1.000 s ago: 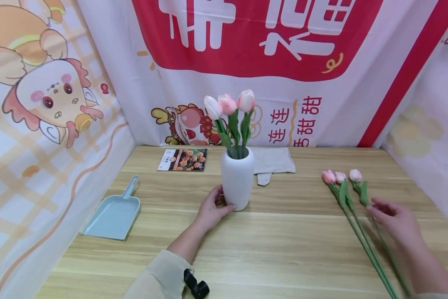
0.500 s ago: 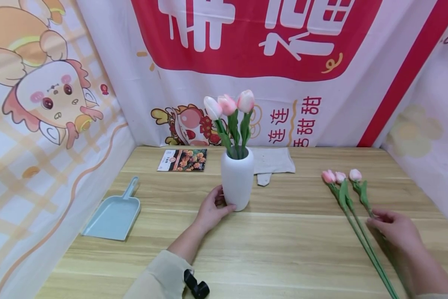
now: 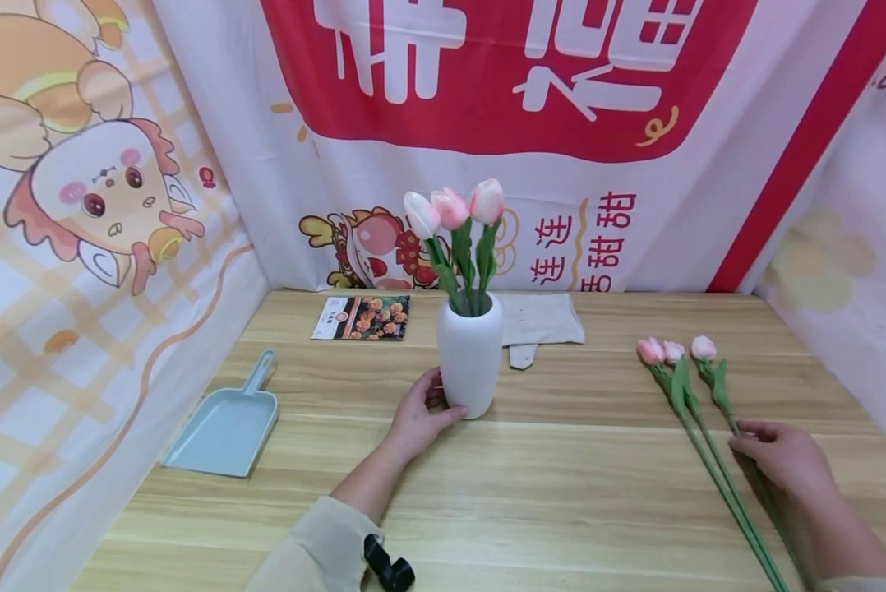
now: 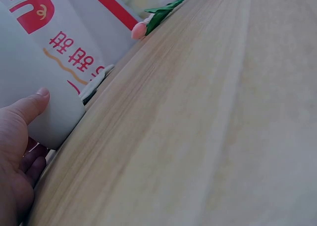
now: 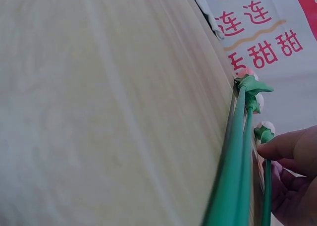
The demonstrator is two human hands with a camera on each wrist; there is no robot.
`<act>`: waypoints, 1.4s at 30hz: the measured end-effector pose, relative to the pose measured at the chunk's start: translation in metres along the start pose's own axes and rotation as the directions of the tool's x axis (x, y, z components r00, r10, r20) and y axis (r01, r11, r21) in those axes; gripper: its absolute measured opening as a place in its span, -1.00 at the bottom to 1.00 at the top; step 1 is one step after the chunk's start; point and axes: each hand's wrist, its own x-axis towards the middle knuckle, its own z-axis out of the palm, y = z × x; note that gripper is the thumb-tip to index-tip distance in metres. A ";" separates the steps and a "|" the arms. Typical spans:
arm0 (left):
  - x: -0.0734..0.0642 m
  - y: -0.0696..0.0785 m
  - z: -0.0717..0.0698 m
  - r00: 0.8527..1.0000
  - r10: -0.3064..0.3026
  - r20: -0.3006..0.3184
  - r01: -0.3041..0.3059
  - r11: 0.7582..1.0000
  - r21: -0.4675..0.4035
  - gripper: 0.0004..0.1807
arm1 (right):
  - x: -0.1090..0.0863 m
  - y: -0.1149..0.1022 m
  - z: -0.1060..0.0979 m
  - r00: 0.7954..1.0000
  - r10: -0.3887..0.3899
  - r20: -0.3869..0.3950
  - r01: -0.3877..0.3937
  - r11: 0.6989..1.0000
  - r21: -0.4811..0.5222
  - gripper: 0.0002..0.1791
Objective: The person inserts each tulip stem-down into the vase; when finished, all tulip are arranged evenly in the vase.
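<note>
Left hand (image 3: pixel 417 418): fingers curled round vase (image 3: pixel 471 362) base
Right hand (image 3: pixel 786 460): fingers pinching one tulip (image 3: pixel 720 391) by its stem
Bench (image 3: pixel 561 493): two other tulips (image 3: pixel 681 385) lying

White vase (image 3: pixel 471 358), upright, its base gripped by the left hand (image 3: pixel 417 418); three pink-and-white tulips (image 3: pixel 461 248) stand in its mouth. Single pale tulip (image 3: pixel 720 386), its green stem pinched in the right hand (image 3: pixel 783 462); two pink tulips (image 3: pixel 680 388) lie together beside that hand.
</note>
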 end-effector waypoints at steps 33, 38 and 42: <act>0.000 0.000 0.000 1.000 -0.006 -0.001 0.006 1.000 -0.008 -0.15 | 0.002 -0.118 0.020 0.999 0.034 -0.035 -0.003 0.760 0.650 -0.69; 0.000 0.000 0.001 1.000 -0.007 -0.004 0.006 1.000 -0.010 -0.15 | 0.003 -0.139 0.030 0.999 0.031 -0.015 -0.006 0.583 0.813 -0.82; -0.001 0.000 0.001 1.000 -0.004 -0.004 0.004 1.000 -0.012 -0.16 | 0.004 -0.151 0.037 0.999 0.025 -0.039 0.023 0.463 0.886 -0.81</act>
